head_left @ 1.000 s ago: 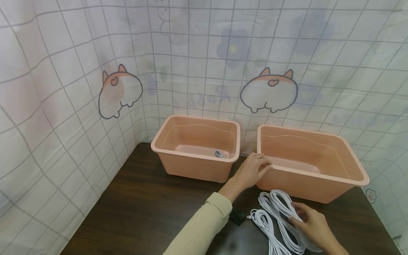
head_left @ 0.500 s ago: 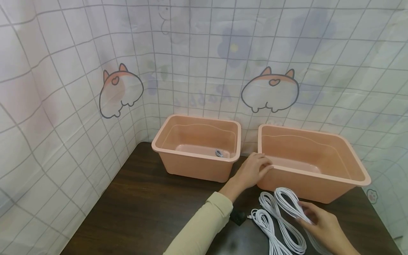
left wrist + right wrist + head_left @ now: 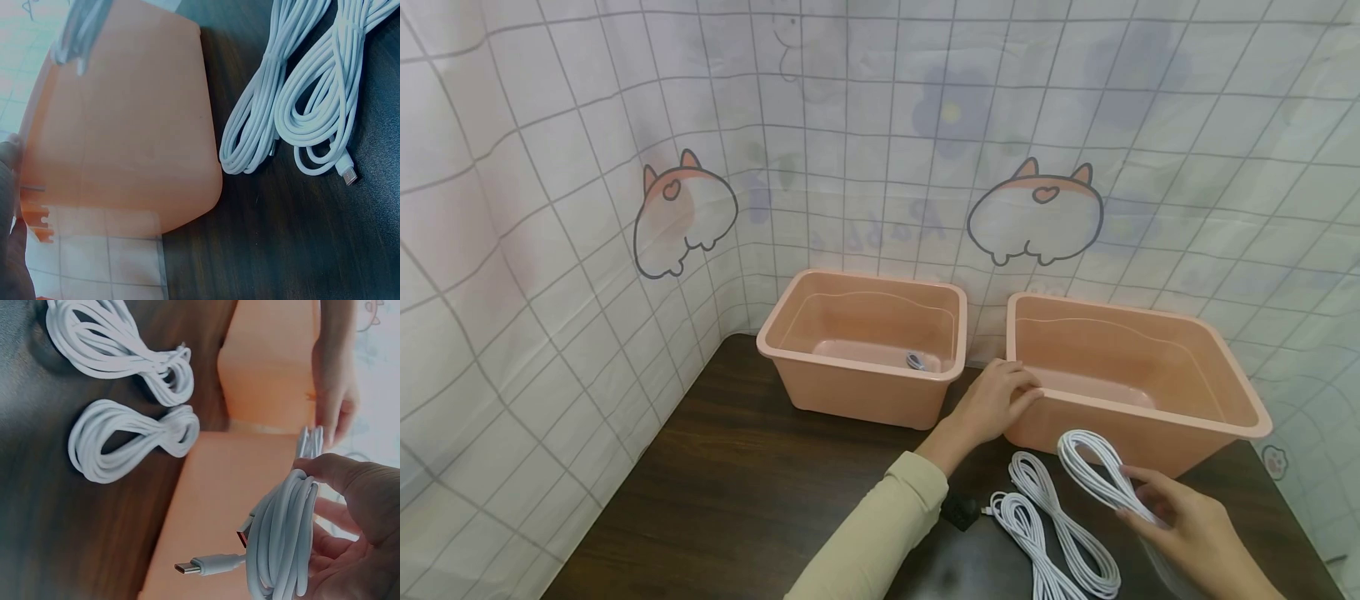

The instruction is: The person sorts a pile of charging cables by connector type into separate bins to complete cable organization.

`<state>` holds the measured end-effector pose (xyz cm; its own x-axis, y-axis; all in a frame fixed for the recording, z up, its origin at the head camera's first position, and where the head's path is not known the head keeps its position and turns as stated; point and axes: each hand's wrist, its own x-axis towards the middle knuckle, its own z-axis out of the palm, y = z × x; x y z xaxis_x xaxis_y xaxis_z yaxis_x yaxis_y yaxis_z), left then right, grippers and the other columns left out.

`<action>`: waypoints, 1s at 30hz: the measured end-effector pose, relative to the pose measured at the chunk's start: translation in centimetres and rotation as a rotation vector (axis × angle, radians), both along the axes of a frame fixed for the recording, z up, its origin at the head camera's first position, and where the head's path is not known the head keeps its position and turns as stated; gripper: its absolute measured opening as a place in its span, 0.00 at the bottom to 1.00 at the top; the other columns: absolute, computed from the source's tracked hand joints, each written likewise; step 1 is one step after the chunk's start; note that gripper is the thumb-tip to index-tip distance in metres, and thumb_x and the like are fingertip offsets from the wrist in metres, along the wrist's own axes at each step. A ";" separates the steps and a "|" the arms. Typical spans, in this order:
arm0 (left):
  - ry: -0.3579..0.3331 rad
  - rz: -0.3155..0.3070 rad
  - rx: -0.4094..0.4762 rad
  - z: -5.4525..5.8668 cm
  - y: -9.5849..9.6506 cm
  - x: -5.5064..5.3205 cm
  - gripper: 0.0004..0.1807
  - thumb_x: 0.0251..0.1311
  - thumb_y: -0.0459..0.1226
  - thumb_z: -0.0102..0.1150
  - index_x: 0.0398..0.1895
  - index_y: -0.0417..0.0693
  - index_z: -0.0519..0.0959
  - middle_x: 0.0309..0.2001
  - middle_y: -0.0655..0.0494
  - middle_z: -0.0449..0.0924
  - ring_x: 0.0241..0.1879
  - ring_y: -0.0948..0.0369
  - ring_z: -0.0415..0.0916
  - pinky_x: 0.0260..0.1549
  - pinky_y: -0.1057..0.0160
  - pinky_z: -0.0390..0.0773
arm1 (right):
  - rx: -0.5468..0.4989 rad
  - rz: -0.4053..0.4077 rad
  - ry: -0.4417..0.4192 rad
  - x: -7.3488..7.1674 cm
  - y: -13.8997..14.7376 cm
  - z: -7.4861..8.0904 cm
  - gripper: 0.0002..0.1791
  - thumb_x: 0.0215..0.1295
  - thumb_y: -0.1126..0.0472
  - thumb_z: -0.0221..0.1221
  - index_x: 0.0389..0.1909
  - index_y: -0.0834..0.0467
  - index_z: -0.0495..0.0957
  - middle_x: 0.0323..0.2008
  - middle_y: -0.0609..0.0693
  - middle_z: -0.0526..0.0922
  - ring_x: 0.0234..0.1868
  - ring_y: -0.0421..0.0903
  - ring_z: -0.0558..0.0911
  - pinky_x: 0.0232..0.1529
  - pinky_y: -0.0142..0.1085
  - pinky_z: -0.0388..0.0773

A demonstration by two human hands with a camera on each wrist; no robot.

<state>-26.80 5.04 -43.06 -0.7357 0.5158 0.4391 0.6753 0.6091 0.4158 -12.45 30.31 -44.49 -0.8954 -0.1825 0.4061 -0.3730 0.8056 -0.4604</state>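
Observation:
My left hand (image 3: 992,398) grips the rim of the right-hand pink plastic bin (image 3: 1150,412) at its near left corner, fingers curled over the edge. My right hand (image 3: 1195,525) pinches a coiled white USB cable (image 3: 1097,471), raised in front of that bin. In the right wrist view, the held cable's metal plug (image 3: 194,567) sticks out from the coil. Two more coiled white cables lie on the dark table: one with a plug (image 3: 1026,529) at its far end, the other (image 3: 1067,525) just right of it.
A second pink bin (image 3: 857,387) stands to the left, with a small grey coil (image 3: 914,361) on its floor. A small black object (image 3: 958,510) sits beside the left sleeve. Behind the bins hangs a white gridded cloth (image 3: 865,150) with cartoon prints.
My right hand has drawn its coiled cable up and to the right, away from the two on the table. The left hand stays on the bin's rim.

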 end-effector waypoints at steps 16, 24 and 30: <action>0.007 0.006 -0.002 0.0 0.0 -0.1 0.11 0.75 0.42 0.63 0.51 0.49 0.89 0.50 0.57 0.88 0.53 0.58 0.78 0.56 0.68 0.74 | 0.020 0.040 0.062 -1.4 1.3 4.0 0.28 0.46 0.68 0.80 0.52 0.64 0.85 0.31 0.53 0.89 0.29 0.23 0.77 0.29 0.18 0.71; 0.016 0.007 -0.002 -0.1 0.0 -0.2 0.11 0.75 0.43 0.63 0.50 0.50 0.89 0.50 0.57 0.88 0.51 0.59 0.78 0.54 0.70 0.74 | 0.024 0.063 0.065 -3.1 1.8 5.4 0.29 0.49 0.70 0.79 0.54 0.69 0.83 0.31 0.57 0.89 0.27 0.24 0.76 0.27 0.21 0.72; 0.012 -0.001 0.005 0.1 0.0 -0.1 0.10 0.75 0.42 0.63 0.50 0.49 0.89 0.48 0.57 0.88 0.51 0.58 0.78 0.54 0.69 0.74 | 0.023 0.059 -0.002 -4.6 2.1 6.3 0.27 0.52 0.72 0.77 0.55 0.71 0.82 0.32 0.62 0.89 0.27 0.25 0.77 0.26 0.22 0.75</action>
